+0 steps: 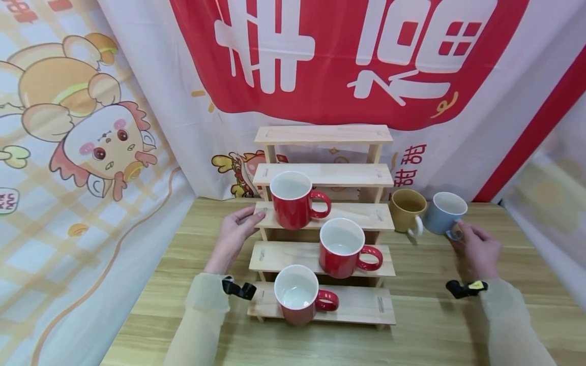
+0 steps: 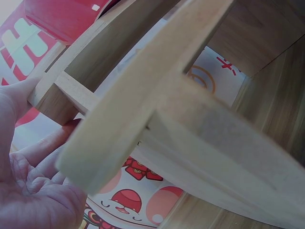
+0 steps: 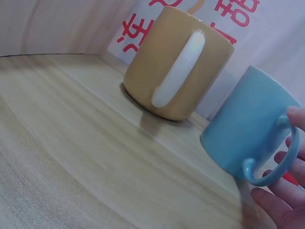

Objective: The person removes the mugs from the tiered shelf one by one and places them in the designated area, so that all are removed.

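The right hand, to the right of the stepped wooden rack, has its fingers curled on the handle of the blue mug. That mug is upright or nearly so beyond the rack's right end; whether its base bears on the tabletop I cannot tell. The left hand is at the rack's left end, thumb and fingers gripping the end of a shelf, by the head view the middle one.

Just beside the blue mug, on its rack side, the ochre mug stands upright on the tabletop, its white handle turned toward the person.

On the rack are three red mugs: an upper red mug left of centre on the middle shelf, a second red mug right of centre one shelf down, and a third red mug left of centre on the bottom shelf.

I judge the work partway along: three mugs are on the rack, while the blue and ochre ones, off it, seem left to deal with.
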A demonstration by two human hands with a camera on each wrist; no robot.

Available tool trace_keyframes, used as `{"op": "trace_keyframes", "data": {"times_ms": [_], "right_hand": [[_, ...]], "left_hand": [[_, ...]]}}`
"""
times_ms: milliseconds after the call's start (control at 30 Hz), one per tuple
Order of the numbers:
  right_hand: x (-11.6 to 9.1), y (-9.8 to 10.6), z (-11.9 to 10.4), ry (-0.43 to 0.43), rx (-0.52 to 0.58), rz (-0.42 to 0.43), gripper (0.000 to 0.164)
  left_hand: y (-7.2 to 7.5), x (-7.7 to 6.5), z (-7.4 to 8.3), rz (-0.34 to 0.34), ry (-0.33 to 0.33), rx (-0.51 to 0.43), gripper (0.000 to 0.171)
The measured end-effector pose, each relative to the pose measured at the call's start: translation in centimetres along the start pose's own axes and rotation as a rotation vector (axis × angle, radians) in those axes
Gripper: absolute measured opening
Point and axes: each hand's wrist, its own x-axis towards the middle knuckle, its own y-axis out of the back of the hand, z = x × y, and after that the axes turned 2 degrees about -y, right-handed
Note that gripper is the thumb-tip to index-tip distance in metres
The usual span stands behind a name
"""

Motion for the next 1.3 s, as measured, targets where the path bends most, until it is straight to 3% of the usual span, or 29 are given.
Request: {"op": "trace_keyframes", "data": {"times_ms": [133,267,367,500,867,1067,1300], "right_hand": [[-0.2,0.0,-0.9,0.005,-0.008,0.033,0.033],[-0.5,-0.1,-2.2,0.11,-0.048,0.057,0.02],[-1.0,-0.3,-3.1,0.18,0.012,0.003,0.016],[-1.9,-1.1,-4.5,0.244,0.039,-0.05,0.024],[-5.6,-4.3,-8.4,0.296,0.078,-0.158,0.036],[-8.5,-6.2,-9.7,0.344,-0.061,-0.214,0.046],[-11.6,-8.7,-10.1,0.409,-0.399,-0.288,0.055]], "left_hand": [[0.0,-0.1,0.1,-0.008,0.002,0.003,0.062],[0.0,-0.1,0.0,-0.006,0.001,0.006,0.061],[0.0,-0.1,0.0,-0.004,-0.004,0.004,0.06],[-0.1,-0.1,0.1,-0.007,-0.01,0.004,0.059],[-0.1,-0.1,0.0,-0.011,-0.005,-0.006,0.057],[0.0,0.0,-0.1,-0.014,-0.01,-0.012,0.056],[0.0,0.0,-0.1,-0.008,-0.006,-0.023,0.056]]}}
